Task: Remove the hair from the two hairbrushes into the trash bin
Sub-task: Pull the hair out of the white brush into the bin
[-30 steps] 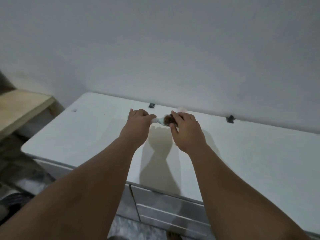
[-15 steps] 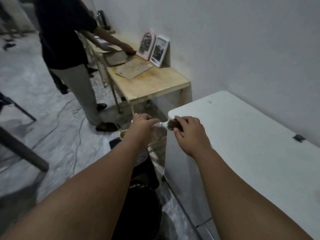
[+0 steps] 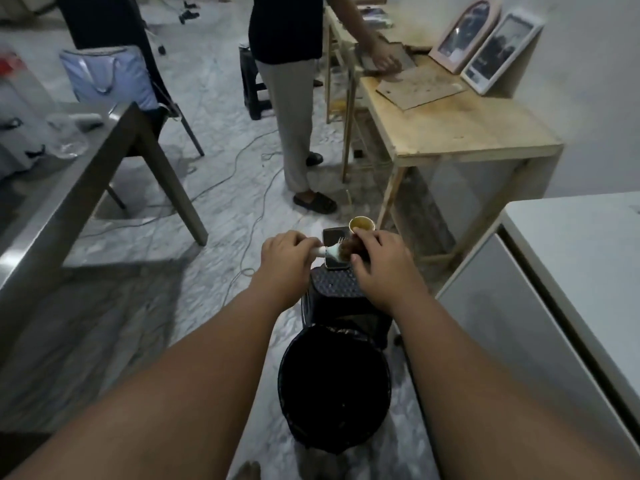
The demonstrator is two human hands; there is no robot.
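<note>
My left hand [image 3: 289,253] grips the white handle of a hairbrush [image 3: 329,251], held level in the air. On the brush head sits a clump of brown hair [image 3: 349,251], and my right hand [image 3: 379,259] has its fingers closed on that clump. A black trash bin [image 3: 334,386] with a dark liner stands on the floor below and nearer to me than the hands. Only one hairbrush is in view.
A black perforated stool [image 3: 334,292] stands under the hands, carrying a phone [image 3: 334,237] and a cup [image 3: 362,224]. White cabinet [image 3: 571,271] at right, wooden table [image 3: 457,123] beyond, grey table [image 3: 69,174] at left. A person [image 3: 294,98] stands ahead; cables cross the floor.
My view has swung left from the white cabinet top to the floor. Both hands, still on the brush and hair, now hover over the stool beyond the trash bin.
</note>
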